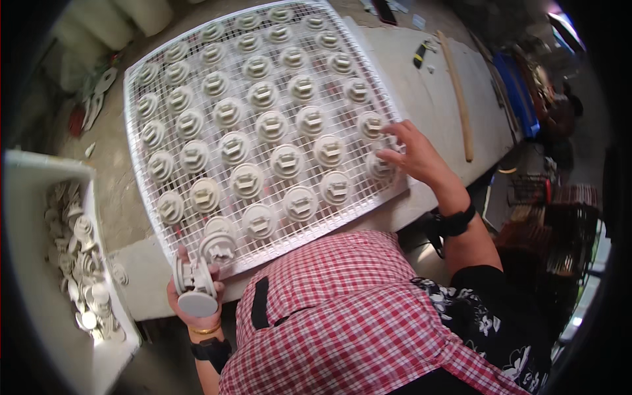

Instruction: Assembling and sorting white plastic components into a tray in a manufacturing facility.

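- Left grip (194,319), lower left of the frame, is closed around several off-white plastic pieces (197,304), one showing its smooth round face.
- Right grip (416,151), right of the frame's middle, is open, thumb and fingers apart, close to two round pieces (372,125) at the tray's right edge; whether it touches them I cannot tell.
- White grid tray (359,216) fills the upper middle, carrying rows of round pieces, each with a raised block at its centre.
- At the tray's lower left corner, one piece (217,247) sits tilted, just above the left fingers.
- Grey desk (421,99) lies under the tray; at the upper right it bears a black-and-yellow knife (419,56) and a long wooden stick (457,99).
- White bin (49,168), far left, holds a heap of loose pieces (82,263).
- Any marking on the pieces or the knife is too small to read.
- Red-and-white checked apron (329,289) covers the lower middle.
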Demonstrator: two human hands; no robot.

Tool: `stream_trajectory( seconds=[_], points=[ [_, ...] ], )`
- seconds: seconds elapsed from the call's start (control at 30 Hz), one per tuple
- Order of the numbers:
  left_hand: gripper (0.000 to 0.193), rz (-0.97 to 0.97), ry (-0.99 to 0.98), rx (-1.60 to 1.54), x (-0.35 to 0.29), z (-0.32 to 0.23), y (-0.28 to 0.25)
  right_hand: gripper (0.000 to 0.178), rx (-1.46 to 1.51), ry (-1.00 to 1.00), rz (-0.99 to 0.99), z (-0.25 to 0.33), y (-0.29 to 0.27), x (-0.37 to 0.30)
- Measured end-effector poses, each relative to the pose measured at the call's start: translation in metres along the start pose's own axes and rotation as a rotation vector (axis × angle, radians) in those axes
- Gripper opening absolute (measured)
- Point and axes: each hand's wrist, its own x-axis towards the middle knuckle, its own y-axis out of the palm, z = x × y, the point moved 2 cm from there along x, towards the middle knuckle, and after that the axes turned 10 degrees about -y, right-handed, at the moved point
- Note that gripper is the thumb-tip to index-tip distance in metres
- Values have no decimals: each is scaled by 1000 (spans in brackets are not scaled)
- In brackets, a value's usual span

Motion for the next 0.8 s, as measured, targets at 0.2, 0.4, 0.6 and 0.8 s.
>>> stream_trajectory(
  seconds=[0.2,0.4,0.6,0.8],
  points=[
    [49,33,144,-89,5,-23,5,43,-22,38,-13,-15,11,-25],
    [50,100,285,-187,-17,-48,-3,32,145,60,-72,-50,33,-28],
    [42,-32,581,-293,-35,-105,-25,39,138,67,-228,-84,40,-48],
    [36,-9,825,-304,-64,-178,-35,36,-14,94,-291,-103,26,-77]
  ],
)
